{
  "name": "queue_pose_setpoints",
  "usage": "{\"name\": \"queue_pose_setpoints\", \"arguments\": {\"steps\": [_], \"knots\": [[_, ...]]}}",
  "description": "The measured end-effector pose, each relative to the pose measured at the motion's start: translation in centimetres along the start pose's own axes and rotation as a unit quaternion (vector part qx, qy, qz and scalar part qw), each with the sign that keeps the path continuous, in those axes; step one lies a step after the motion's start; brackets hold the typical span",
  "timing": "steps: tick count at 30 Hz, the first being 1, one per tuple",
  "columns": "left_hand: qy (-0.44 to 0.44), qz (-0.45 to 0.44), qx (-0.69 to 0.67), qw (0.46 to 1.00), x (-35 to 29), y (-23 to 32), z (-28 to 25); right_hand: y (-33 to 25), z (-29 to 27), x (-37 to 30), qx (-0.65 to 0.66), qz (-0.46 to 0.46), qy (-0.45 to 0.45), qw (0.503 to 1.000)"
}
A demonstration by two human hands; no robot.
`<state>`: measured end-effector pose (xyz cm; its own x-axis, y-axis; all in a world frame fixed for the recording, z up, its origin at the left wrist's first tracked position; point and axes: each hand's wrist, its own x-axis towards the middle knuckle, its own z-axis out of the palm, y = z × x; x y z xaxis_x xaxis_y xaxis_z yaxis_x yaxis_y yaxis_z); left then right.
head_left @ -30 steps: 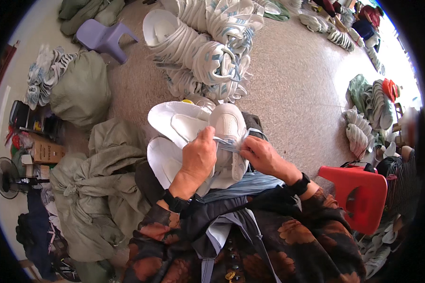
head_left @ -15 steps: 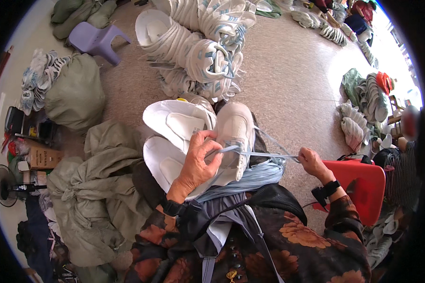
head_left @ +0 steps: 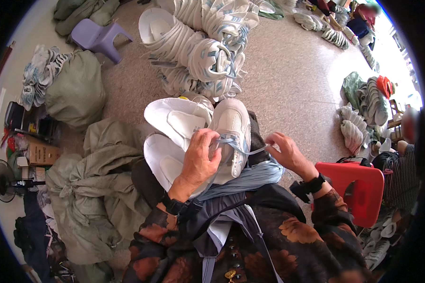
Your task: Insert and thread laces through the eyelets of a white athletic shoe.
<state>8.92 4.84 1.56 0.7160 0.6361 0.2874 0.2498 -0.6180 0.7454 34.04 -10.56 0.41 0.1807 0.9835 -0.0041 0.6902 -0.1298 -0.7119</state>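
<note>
A white shoe upper (head_left: 231, 120) lies across my lap, toe pointing away from me. Light blue shoelace (head_left: 255, 152) runs through its eyelets and out to the right. My left hand (head_left: 198, 162) is at the upper's left side, thumb and fingers pinched on the lace beside the eyelets. To the right, my right hand (head_left: 288, 153) has its fingertips closed at the loose end of the lace. Two more white uppers with pale insides (head_left: 163, 153) sit left of the first, partly under my left hand. A bundle of blue laces (head_left: 250, 179) rests on my lap.
Stacked white shoe uppers (head_left: 193, 52) stand on the floor ahead. Olive sacks (head_left: 89, 188) lie at left, near a purple stool (head_left: 99, 37) and a fan (head_left: 4, 180). A red stool (head_left: 354, 188) stands close at my right. Other people sit at the far right.
My right hand has come in leftward, toward the upper. The lace between my hands, taut before, now spans a shorter distance and curves. My left hand stays at the eyelets.
</note>
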Motion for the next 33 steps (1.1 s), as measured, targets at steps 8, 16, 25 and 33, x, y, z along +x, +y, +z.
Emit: {"name": "queue_pose_setpoints", "arguments": {"steps": [8,16,25,33], "knots": [[0.041,0.004,0.035,0.999,0.0,-0.7,0.0,-5.5,3.2,4.2,0.132,-0.056,-0.050,0.988],[0.043,-0.017,0.026,0.999,-0.1,-1.4,0.5,-5.8,2.8,2.9,0.287,0.000,-0.173,0.942],[0.042,-0.002,0.014,0.999,-0.2,-0.8,0.6,-5.7,3.4,3.2,0.322,0.029,-0.061,0.944],[0.038,-0.001,0.015,0.999,-0.7,-0.9,0.6,-6.7,4.2,3.2,0.009,-0.116,0.045,0.992]]}}
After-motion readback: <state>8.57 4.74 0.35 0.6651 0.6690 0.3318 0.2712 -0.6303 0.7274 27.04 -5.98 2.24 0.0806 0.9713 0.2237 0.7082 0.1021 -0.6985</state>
